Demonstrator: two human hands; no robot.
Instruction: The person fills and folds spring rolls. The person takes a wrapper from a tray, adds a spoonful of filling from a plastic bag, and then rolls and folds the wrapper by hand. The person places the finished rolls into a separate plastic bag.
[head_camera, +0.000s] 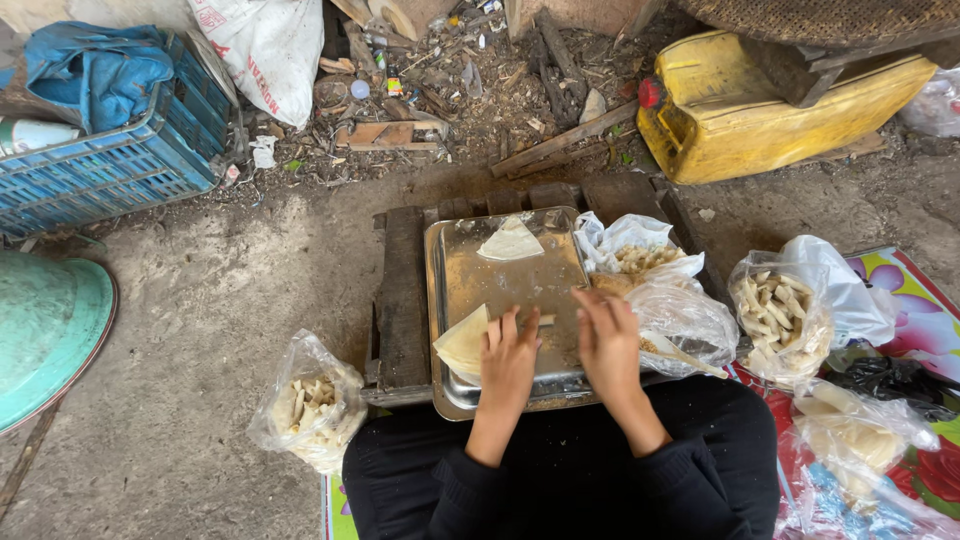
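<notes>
A clear plastic bag of rolled pieces (310, 408) lies at seven o'clock. Another clear bag of rolled pieces (781, 315) sits at three o'clock. A white printed sack (265, 50) stands at eleven o'clock, beside a blue crate (120, 165).

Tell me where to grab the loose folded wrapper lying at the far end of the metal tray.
Pinch the folded wrapper by its near curved edge, coming from the person's side over the bare tray. It lies flat and thin with its point away, so a thumb probably has to slide under that edge. Both hands are on another wrapper.

Silver tray (455, 300), pale cream wrapper (463, 342), blue crate (110, 170), yellow jerrycan (740, 115), floral mat (920, 310)
</notes>
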